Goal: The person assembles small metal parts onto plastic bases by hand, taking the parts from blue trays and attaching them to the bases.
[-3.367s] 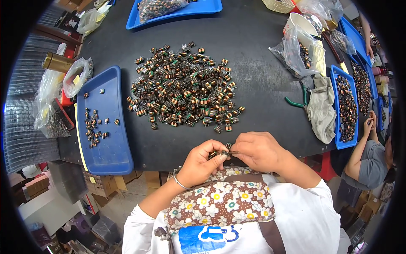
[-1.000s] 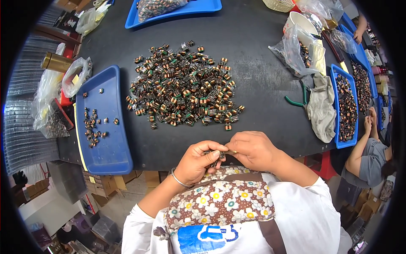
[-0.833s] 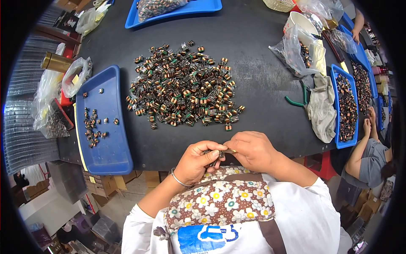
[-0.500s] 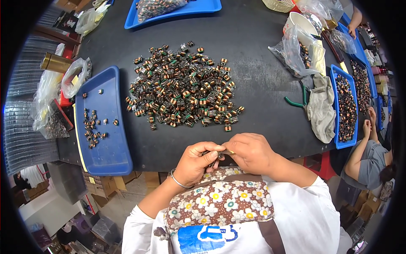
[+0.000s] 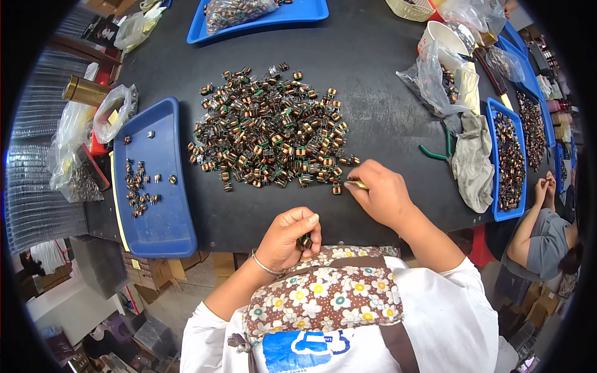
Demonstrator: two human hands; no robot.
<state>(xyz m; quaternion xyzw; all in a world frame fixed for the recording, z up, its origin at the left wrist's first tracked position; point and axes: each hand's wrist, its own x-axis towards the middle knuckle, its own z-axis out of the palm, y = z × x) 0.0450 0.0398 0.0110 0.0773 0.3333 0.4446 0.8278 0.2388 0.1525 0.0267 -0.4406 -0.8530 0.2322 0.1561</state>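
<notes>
My left hand is closed near the table's front edge, with a small wire-wound coil showing below its fingers. Whether more coils sit in the palm is hidden. My right hand pinches a thin metal tool, its kind mostly covered by the fingers. The tool's tip is at the near right edge of a large coil pile, beside a coil lying there. These coils have copper windings, dark cores, some green parts and metal pins.
A blue tray at left holds several coils. On the right are green-handled pliers, a grey cloth, a plastic bag and a full blue tray. Another tray stands at the back. A co-worker's hands are far right.
My right hand has moved away from my left, forward and right to the pile's edge with the metal tool. My left hand stays in place, holding the coil.
</notes>
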